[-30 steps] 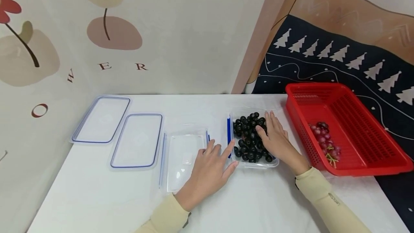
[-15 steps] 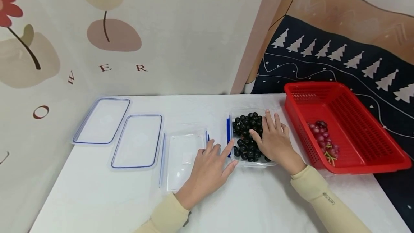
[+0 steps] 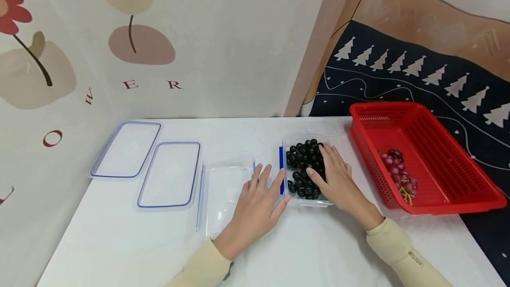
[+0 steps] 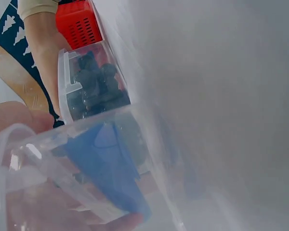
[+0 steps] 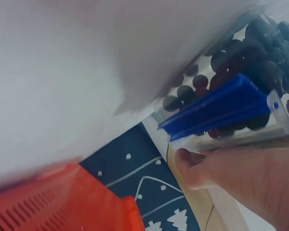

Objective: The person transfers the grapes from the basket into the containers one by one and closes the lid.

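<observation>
Dark grapes (image 3: 303,156) fill a clear plastic container (image 3: 308,203), whose blue side latch (image 5: 216,108) hangs open in the right wrist view. My right hand (image 3: 340,185) lies over the container's right side, its fingers extended on the grapes and hiding some of them. To the left is a second clear container (image 3: 225,198) with no fruit in it. My left hand (image 3: 256,205) rests at this container's right side, fingers spread and fairly straight, fingertips reaching toward the grape container's left latch. The left wrist view sees it through the clear wall.
A red basket (image 3: 450,189) at the right holds a small bunch of reddish grapes (image 3: 398,172). Two clear lids with blue seals, one farther back (image 3: 125,149) and one nearer (image 3: 169,174), lie at the left. A patterned cloth wall (image 3: 223,43) closes off the table's back.
My right hand has moved a little left over the dark grapes, its fingertips drawing back slightly toward me. The left hand has shifted only slightly, fingertips a bit farther forward.
</observation>
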Demonstrator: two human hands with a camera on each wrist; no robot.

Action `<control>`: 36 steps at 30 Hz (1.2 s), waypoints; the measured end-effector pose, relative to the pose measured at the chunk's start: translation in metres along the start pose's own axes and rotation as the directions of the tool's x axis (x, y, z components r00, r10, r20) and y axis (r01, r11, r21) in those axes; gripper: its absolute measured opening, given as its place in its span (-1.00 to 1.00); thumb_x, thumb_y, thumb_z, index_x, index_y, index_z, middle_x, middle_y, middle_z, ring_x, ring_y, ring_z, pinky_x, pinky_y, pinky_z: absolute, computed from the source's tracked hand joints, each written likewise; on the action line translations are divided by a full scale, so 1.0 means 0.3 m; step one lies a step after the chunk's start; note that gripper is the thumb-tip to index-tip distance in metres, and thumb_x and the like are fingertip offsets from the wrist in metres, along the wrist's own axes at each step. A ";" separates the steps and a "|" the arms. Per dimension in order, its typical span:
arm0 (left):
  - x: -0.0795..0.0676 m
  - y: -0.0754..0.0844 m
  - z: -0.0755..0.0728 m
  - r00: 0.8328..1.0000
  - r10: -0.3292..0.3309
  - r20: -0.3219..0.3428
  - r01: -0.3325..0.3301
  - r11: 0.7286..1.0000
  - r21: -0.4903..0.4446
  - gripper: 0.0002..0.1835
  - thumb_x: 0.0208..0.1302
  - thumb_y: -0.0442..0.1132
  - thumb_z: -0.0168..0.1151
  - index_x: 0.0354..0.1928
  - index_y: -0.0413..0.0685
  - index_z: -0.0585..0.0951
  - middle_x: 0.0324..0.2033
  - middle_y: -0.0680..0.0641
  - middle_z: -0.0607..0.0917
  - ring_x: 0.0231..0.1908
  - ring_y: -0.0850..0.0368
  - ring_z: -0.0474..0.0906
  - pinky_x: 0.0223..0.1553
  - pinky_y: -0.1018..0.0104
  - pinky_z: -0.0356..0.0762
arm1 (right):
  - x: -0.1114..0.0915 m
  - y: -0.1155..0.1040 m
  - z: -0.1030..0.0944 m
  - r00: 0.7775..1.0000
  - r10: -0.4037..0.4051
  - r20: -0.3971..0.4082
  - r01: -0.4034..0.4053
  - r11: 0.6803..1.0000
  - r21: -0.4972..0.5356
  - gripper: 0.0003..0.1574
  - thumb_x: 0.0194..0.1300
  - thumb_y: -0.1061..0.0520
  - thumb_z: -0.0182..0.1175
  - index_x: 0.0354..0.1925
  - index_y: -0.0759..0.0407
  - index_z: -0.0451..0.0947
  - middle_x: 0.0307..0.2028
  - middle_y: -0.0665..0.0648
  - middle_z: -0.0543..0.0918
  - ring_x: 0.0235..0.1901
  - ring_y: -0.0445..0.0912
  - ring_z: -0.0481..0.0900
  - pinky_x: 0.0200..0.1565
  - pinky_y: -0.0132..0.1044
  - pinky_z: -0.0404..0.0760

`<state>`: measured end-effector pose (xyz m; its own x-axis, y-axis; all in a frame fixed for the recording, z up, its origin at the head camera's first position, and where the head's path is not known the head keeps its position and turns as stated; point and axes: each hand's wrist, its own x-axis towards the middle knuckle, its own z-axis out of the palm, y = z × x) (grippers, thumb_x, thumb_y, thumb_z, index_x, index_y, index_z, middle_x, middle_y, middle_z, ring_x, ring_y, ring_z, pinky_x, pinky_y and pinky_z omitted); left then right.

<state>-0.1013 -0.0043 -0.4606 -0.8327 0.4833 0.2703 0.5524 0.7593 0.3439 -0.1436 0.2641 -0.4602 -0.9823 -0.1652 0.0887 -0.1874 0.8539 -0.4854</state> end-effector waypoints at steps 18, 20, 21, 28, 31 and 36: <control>-0.089 -0.079 -0.063 0.999 -0.042 -0.021 0.044 0.992 0.120 -0.04 0.52 0.32 0.27 0.65 -0.23 0.33 0.55 -0.41 0.36 0.57 -0.44 0.18 0.28 -0.29 0.54 | -0.045 0.030 -0.120 0.988 -0.154 -0.030 0.150 0.983 -0.105 -0.03 0.57 -0.30 0.26 0.65 0.19 0.30 0.69 0.35 0.08 0.62 0.38 0.05 0.37 0.64 0.08; -0.098 -0.082 -0.071 0.999 -0.048 -0.018 0.050 0.991 0.128 0.02 0.48 0.36 0.29 0.66 -0.24 0.31 0.56 -0.41 0.36 0.58 -0.43 0.17 0.29 -0.29 0.52 | -0.050 0.042 -0.140 0.983 -0.169 -0.076 0.162 0.982 -0.099 -0.07 0.56 -0.25 0.29 0.62 0.20 0.34 0.68 0.36 0.12 0.61 0.38 0.09 0.36 0.63 0.09; -0.104 -0.084 -0.075 0.998 -0.052 -0.018 0.054 0.990 0.132 0.04 0.46 0.37 0.30 0.66 -0.24 0.31 0.56 -0.40 0.36 0.58 -0.43 0.17 0.29 -0.29 0.52 | -0.052 0.049 -0.150 0.979 -0.177 -0.098 0.168 0.981 -0.094 -0.09 0.56 -0.22 0.29 0.62 0.20 0.35 0.68 0.36 0.13 0.60 0.38 0.11 0.37 0.60 0.08; -0.158 -0.101 -0.096 0.997 -0.079 -0.021 0.081 0.990 0.112 0.13 0.32 0.42 0.39 0.66 -0.19 0.30 0.56 -0.37 0.37 0.58 -0.42 0.18 0.30 -0.32 0.49 | -0.079 0.097 -0.227 0.970 -0.172 -0.170 0.159 0.983 -0.086 -0.18 0.51 -0.13 0.35 0.58 0.08 0.45 0.67 0.35 0.15 0.60 0.36 0.11 0.39 0.62 -0.02; -0.180 -0.109 -0.101 0.996 -0.085 -0.015 0.086 0.990 0.113 0.16 0.30 0.47 0.36 0.67 -0.18 0.28 0.57 -0.37 0.35 0.58 -0.42 0.17 0.33 -0.33 0.45 | -0.087 0.115 -0.251 0.974 -0.137 -0.179 0.123 0.988 -0.088 -0.10 0.50 -0.14 0.35 0.64 0.08 0.36 0.67 0.37 0.12 0.59 0.40 0.10 0.39 0.65 -0.07; -0.221 -0.134 -0.115 0.994 -0.107 -0.023 0.110 0.979 0.170 0.23 0.28 0.61 0.25 0.68 -0.18 0.27 0.59 -0.36 0.32 0.60 -0.40 0.13 0.43 -0.34 0.34 | -0.085 0.146 -0.270 0.980 -0.069 -0.186 0.060 0.997 -0.058 0.08 0.57 -0.12 0.27 0.76 0.16 0.00 0.68 0.43 0.05 0.55 0.50 0.08 0.38 0.66 -0.13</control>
<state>-0.0668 -0.0819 -0.4614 -0.8861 0.3888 0.2524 0.4429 0.8708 0.2134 -0.1272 0.3456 -0.4132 -0.9506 -0.1294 0.2822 -0.2455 0.8696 -0.4284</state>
